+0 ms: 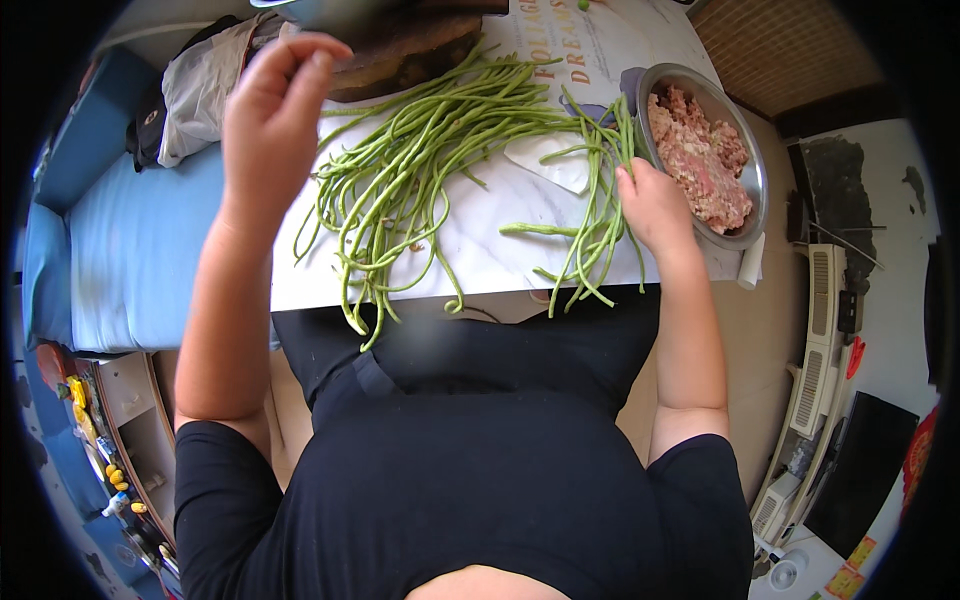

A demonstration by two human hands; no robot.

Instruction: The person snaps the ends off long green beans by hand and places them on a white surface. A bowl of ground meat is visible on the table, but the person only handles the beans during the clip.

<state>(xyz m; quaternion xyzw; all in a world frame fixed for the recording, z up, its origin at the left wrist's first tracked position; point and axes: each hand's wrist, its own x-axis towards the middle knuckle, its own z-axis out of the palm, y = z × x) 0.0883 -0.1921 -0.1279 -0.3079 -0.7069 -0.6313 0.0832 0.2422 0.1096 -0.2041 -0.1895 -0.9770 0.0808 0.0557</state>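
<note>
A large heap of long green beans (400,165) spreads over the white marble-patterned table, some ends hanging past its near edge. My right hand (655,205) is closed round a smaller bunch of long beans (598,215) at the right, beside the bowl. My left hand (278,125) is raised at the left, above the table's edge, with its fingers curled in. Whatever it may hold is hidden or too small to make out. Between the heap and the bunch lies a white, flat piece (548,165), partly covered by beans.
A steel bowl (757,180) of minced meat (700,160) stands at the table's right edge. Behind the heap is a round wooden chopping board (410,65). A blue sofa (145,250) with a pale bag (205,90) on it is at the left.
</note>
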